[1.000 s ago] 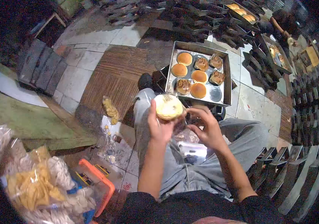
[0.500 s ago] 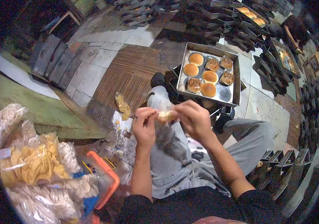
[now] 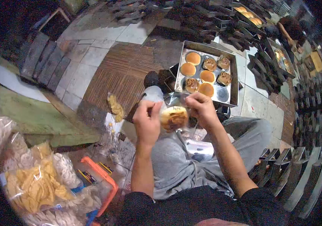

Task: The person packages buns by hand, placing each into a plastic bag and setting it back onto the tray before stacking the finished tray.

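Note:
Between my hands hangs a bun [image 3: 174, 119] with a pale rim and brown swirled markings, inside a clear plastic bag [image 3: 175, 98] whose outline is partly blurred. My left hand [image 3: 147, 119] pinches the bag's left side, close to the bun. On the other side, my right hand [image 3: 203, 108] is closed on the bag's upper right edge. Just beyond is a metal tray [image 3: 236, 81] with plain golden buns [image 3: 207, 77] and several wrapped, swirled buns [image 3: 209, 64].
At the lower left, clear bags of yellow material [image 3: 36, 184] lie by an orange crate rim [image 3: 102, 173]. A yellow twisted bundle [image 3: 115, 107] is on the floor. Dark metal racks [image 3: 300, 169] line the right. Another person's arm [image 3: 287, 34] shows at the upper right.
The bun has come up and turned so its brown swirled face shows; my hands have spread slightly and risen a little. A shiny silvery surface now shows between my legs. The view has shifted slightly.

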Demonstrator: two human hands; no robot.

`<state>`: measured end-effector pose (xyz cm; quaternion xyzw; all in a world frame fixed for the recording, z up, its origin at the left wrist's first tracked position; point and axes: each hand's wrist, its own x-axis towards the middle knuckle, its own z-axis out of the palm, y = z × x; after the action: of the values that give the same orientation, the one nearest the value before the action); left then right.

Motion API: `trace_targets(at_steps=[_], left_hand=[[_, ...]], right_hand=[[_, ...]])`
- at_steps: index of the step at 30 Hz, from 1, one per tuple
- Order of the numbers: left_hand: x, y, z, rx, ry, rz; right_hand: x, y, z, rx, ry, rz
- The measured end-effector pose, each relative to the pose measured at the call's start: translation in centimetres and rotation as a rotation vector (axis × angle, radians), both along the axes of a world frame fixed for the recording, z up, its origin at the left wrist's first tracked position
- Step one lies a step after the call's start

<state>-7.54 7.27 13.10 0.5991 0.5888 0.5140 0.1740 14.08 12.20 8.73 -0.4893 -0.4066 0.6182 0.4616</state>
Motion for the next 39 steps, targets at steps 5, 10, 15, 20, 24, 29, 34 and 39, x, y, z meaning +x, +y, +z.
trace_targets(at_steps=[5, 10, 15, 20, 24, 29, 34, 39], left_hand=[[-1.7, -5.6, -3.1, -0.315, -0.125, 0.017], [-1.8, -6.7, -4.3, -0.525, -0.645, 0.036], [-1.5, -1.8, -1.5, 0.091, -0.568, -0.114], [-1.8, -2.2, -1.7, -0.098, -0.546, -0.089], [-0.6, -0.6, -0.6, 0.041, -0.249, -0.085], [-1.4, -1.0, 1.2, -0.125, 0.105, 0.067], [-3.4, -6.7, -5.2, -0.516, -0.148, 0.118], [2.6, -7.6, -3.3, -0.485, -0.773, 0.134]], right_hand=[[0.5, -5.5, -6.4, -0.294, 0.094, 0.143], [-0.4, -6.5, -4.5, -0.142, 0.170, 0.051], [-1.1, -2.2, 2.0, 0.195, 0.191, 0.033], [-0.4, -3.0, 4.4, 0.100, -0.041, 0.010], [-0.3, -1.1, 5.1, 0.165, -0.124, 0.024], [-0.8, 1.5, -1.5, -0.006, 0.087, 0.111], [-3.4, -5.4, -9.4, -0.450, 0.521, 0.155], [-4.3, -6.3, -11.4, -0.423, 0.311, 0.120]])
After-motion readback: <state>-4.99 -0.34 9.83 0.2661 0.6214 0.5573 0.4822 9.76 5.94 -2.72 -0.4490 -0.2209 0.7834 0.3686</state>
